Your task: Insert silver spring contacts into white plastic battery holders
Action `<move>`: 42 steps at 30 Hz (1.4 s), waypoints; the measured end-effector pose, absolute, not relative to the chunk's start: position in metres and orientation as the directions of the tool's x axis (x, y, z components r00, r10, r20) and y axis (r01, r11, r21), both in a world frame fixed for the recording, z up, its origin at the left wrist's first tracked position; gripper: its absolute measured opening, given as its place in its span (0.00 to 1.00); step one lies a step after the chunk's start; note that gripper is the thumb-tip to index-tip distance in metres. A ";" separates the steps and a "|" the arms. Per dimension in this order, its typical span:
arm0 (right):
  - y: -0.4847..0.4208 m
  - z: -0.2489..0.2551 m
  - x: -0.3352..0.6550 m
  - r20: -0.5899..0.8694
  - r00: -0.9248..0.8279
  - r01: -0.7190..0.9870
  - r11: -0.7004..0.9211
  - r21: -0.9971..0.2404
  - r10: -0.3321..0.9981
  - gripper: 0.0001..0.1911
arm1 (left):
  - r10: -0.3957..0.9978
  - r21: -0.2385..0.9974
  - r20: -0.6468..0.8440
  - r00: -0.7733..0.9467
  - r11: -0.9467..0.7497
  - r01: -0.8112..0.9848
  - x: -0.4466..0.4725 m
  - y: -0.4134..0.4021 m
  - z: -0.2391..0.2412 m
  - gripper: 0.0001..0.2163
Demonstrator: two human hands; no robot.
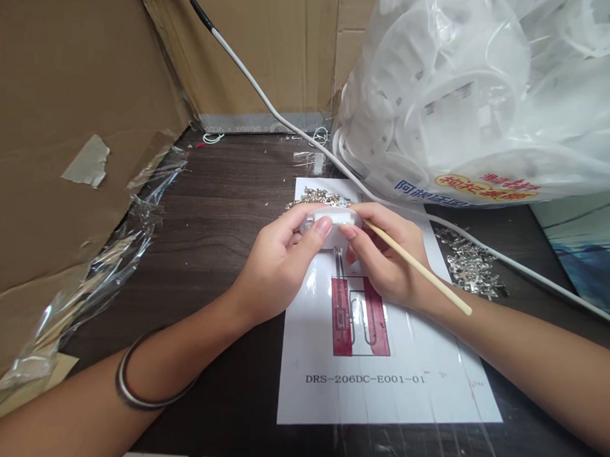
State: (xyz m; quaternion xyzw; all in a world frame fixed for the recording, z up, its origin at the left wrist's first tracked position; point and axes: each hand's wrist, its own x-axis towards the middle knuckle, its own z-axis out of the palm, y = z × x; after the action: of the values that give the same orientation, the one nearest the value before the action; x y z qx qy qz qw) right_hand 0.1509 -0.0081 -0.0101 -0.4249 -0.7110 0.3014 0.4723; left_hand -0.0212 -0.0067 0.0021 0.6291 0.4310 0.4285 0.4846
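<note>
A small rounded white plastic part (335,217) is held up over the printed sheet, tilted toward me. My left hand (289,254) grips its left side, with the thumb lying on its face. At its right side, my right hand (384,251) is closed with thumb and fingertips against the part. A thin light wooden stick (416,262) passes through the right hand and points back over the wrist; its front end is hidden by the fingers. Just behind the part lies a pile of small metal pieces (316,196), partly covered by my hands.
Under my hands is a white sheet (323,402) with a red-marked diagram. More small metal pieces (476,268) lie to the right. A white cable (269,107) crosses the dark table. A clear bag of white plastic parts (454,94) stands back right; cardboard (75,67) walls the left.
</note>
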 end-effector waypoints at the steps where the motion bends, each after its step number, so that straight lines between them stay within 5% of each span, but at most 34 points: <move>1: -0.008 -0.010 0.151 0.406 -0.190 0.317 0.447 -0.836 0.894 0.07 | 0.957 0.975 0.127 0.262 -0.169 0.143 -0.021 -0.007 0.002 0.16; 19: -0.002 -0.009 0.153 0.261 -0.078 0.063 0.266 -0.962 0.962 0.12 | 0.939 0.953 0.111 0.326 -0.193 0.232 -0.010 0.013 0.005 0.16; 29: 0.000 -0.010 0.152 0.245 -0.089 -0.005 0.246 -0.969 0.965 0.11 | 0.949 1.000 -0.020 0.316 0.023 -0.008 -0.010 0.008 -0.006 0.20; 42: -0.004 -0.014 0.158 0.191 -0.177 -0.085 0.179 -0.980 0.965 0.13 | 0.961 0.990 0.011 0.275 -0.048 0.129 -0.010 0.004 -0.005 0.17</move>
State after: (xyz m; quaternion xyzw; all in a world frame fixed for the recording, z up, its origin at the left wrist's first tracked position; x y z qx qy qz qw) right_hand 0.1575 -0.0039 -0.0144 -0.3851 -0.5712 0.5123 0.5129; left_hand -0.0100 0.0037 -0.0052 0.6043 0.4513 0.3986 0.5219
